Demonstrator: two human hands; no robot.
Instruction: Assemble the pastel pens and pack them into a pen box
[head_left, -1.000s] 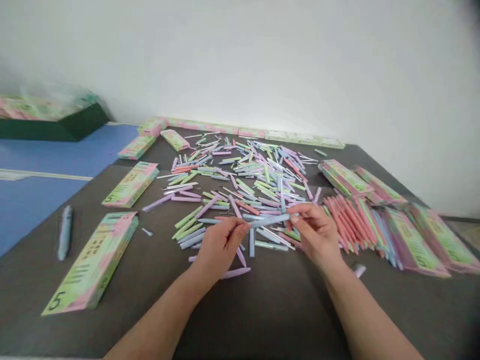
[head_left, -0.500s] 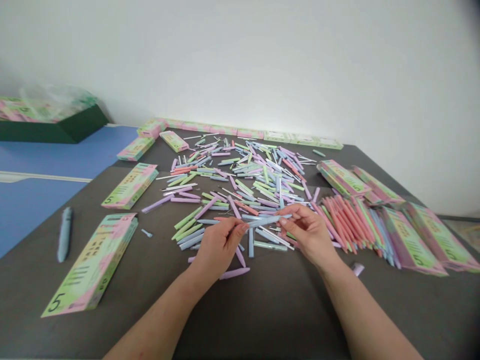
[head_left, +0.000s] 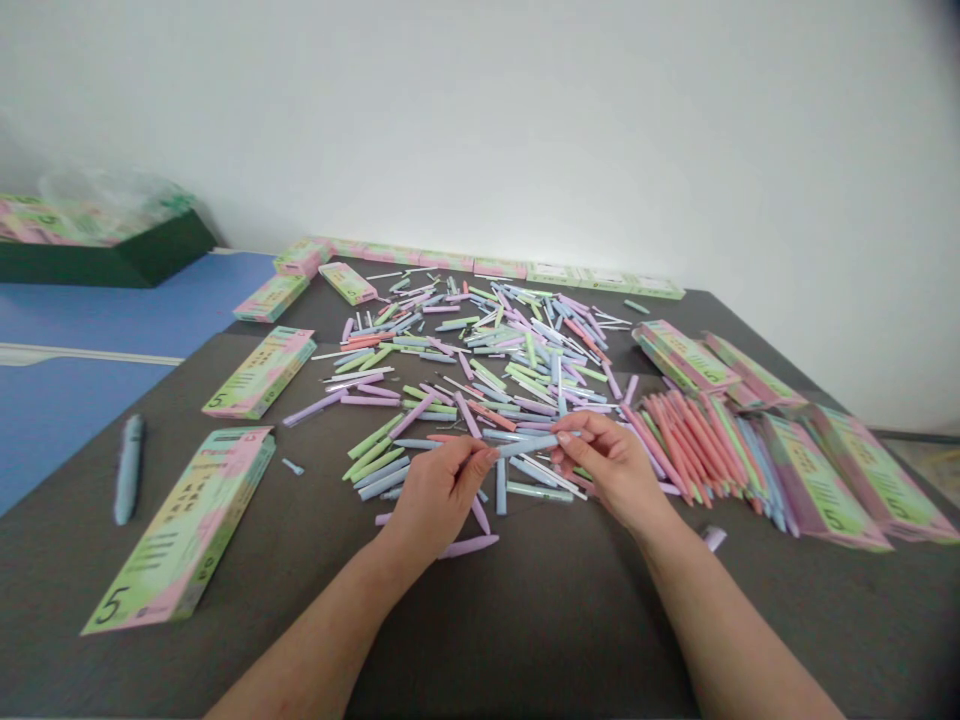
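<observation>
A pale blue pen (head_left: 525, 443) is held level just above the heap of pastel pens (head_left: 480, 350), pinched near one end by the left hand (head_left: 439, 498) and near the other by the right hand (head_left: 611, 468). Neither hand is spread; each is pressed closed on the pen. Whether it is one piece or a barrel and cap cannot be told. The heap lies on a dark table (head_left: 525, 620), and pink pens (head_left: 682, 440) are laid side by side to the right. If the pinch were loosened, the pen could be dropped into the heap and lost among similar pens; the pink pens could be disturbed by a careless sweep of the right hand. On the nearest box (head_left: 180, 530), a large "5" can be read, while the smaller printing is too small to make out.
</observation>
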